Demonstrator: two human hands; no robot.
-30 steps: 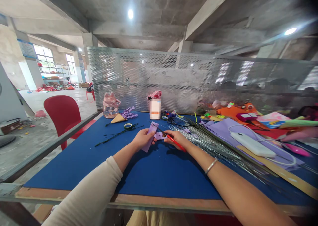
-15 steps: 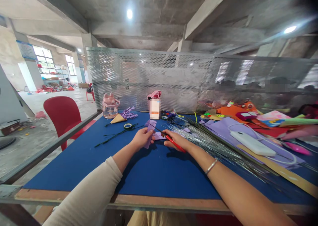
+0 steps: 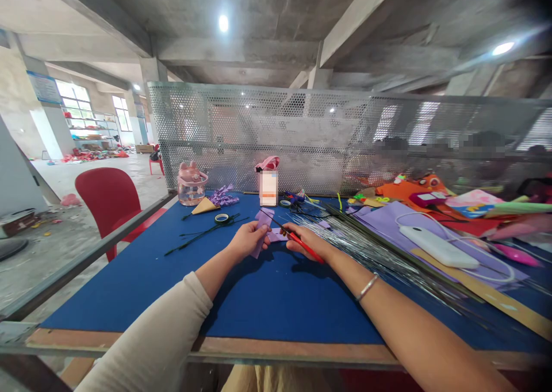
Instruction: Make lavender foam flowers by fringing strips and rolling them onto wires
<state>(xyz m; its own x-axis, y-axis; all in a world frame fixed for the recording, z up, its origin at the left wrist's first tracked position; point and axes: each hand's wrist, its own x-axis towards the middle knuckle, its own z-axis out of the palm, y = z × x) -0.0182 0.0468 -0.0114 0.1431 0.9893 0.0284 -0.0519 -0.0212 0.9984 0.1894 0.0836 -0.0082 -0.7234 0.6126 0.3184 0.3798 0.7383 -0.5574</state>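
Near the middle of the blue table, my left hand [image 3: 249, 239] pinches a strip of purple paper [image 3: 260, 239], which stands up between thumb and fingers. My right hand [image 3: 305, 240] is wrapped round red-handled scissors [image 3: 307, 248], whose dark blades point left to the upper part of the strip. Whether the blades are open or closed on the paper is too small to tell. Another purple piece [image 3: 278, 235] lies between the two hands, partly hidden by fingers.
On the blue table [image 3: 259, 300] stand a pink bottle [image 3: 192, 185] and a phone [image 3: 268, 188] at the back. Tape [image 3: 221, 218] and green stems [image 3: 190, 244] lie left; wires [image 3: 366, 248], purple sheets [image 3: 383, 225] and a white power bank [image 3: 437, 247] lie right.
The scissors and my right hand have shifted very slightly. My left hand still holds the purple strip in nearly the same place.
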